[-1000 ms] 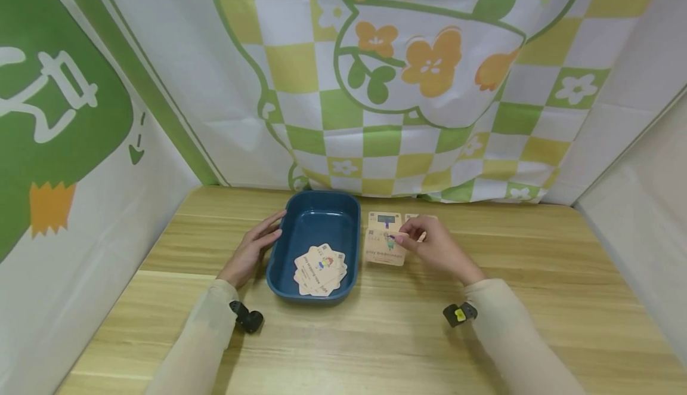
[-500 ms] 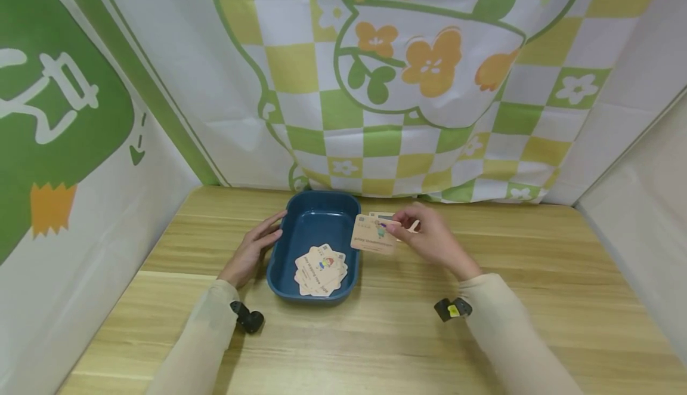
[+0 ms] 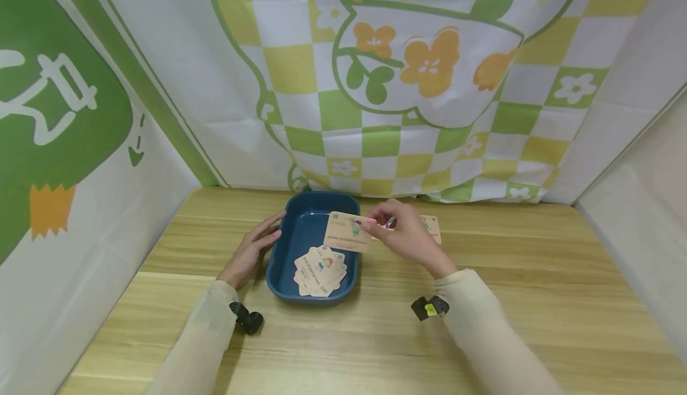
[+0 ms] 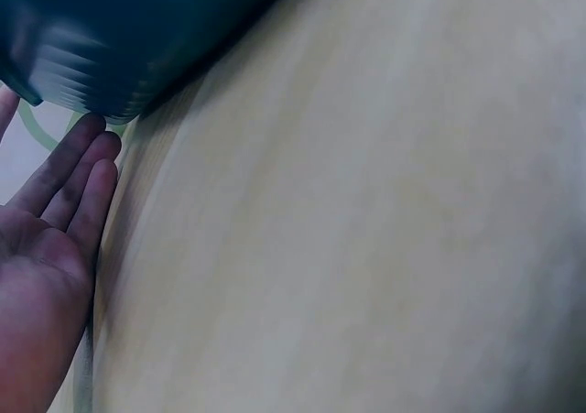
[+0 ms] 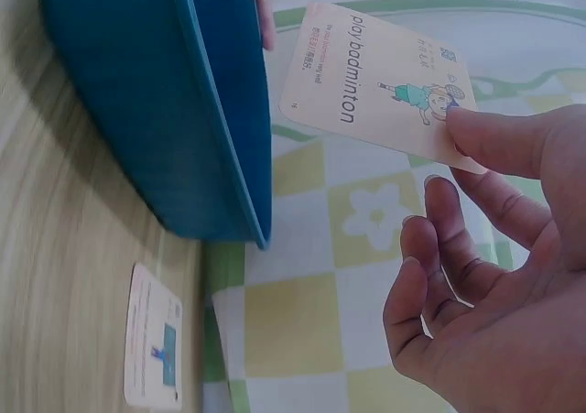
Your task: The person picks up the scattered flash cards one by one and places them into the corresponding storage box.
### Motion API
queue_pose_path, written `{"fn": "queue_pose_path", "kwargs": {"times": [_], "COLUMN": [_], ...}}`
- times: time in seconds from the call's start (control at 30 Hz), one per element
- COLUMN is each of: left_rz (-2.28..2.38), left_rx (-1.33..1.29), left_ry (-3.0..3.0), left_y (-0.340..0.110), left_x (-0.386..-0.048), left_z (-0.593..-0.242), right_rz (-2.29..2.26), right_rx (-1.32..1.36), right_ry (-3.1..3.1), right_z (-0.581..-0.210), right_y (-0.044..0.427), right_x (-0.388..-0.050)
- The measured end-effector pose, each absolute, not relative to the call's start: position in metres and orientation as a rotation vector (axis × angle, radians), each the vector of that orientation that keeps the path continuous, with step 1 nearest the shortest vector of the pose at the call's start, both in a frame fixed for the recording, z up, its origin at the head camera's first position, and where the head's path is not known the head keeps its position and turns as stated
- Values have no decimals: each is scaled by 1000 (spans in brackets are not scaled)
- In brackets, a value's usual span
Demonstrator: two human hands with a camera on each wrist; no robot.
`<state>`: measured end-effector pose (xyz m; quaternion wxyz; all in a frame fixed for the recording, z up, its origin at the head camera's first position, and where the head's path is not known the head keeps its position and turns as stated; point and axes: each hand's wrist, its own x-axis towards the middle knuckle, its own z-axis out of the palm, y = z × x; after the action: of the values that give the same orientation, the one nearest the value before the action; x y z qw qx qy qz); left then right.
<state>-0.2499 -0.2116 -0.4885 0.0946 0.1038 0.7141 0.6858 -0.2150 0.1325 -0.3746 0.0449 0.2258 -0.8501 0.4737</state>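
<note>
Between thumb and forefinger, my right hand (image 3: pixel 405 234) pinches a "play badminton" flash card (image 3: pixel 347 232) by its edge. In the head view the card hangs over the right side of a blue tray (image 3: pixel 275 275). The right wrist view shows the same card (image 5: pixel 385 79) held up beside the tray wall (image 5: pixel 137 111). A loose fan of several flash cards (image 3: pixel 320 269) lies in the near end of the tray. My left hand (image 3: pixel 251 252) rests its extended fingers against the tray's left side; the left wrist view shows that hand (image 4: pixel 55 239) with fingers straight under the tray wall (image 4: pixel 137 28).
Right of the tray, partly behind my right hand, a card (image 3: pixel 432 229) lies on the wooden table (image 3: pixel 343 347). Another card (image 5: pixel 154 340) lies on the table in the right wrist view. A checkered cloth (image 3: pixel 343 135) hangs at the table's back edge.
My right hand has lifted the badminton card and carried it left, from above the table cards to over the tray. The left hand has stayed at the tray's side.
</note>
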Motion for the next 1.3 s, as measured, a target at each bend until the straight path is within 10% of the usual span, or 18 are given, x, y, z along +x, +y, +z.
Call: {"fn": "queue_pose_path", "kwargs": {"times": [1.3], "left_rz": [2036], "left_rx": [306], "left_ry": [2114], "left_y": [-211], "left_x": [-250], "left_z": [-489], "right_rz": [1349], "right_rx": [821], "right_ry": [-2723], "right_z": [-407], "right_y": [102], "right_x": [-216]}}
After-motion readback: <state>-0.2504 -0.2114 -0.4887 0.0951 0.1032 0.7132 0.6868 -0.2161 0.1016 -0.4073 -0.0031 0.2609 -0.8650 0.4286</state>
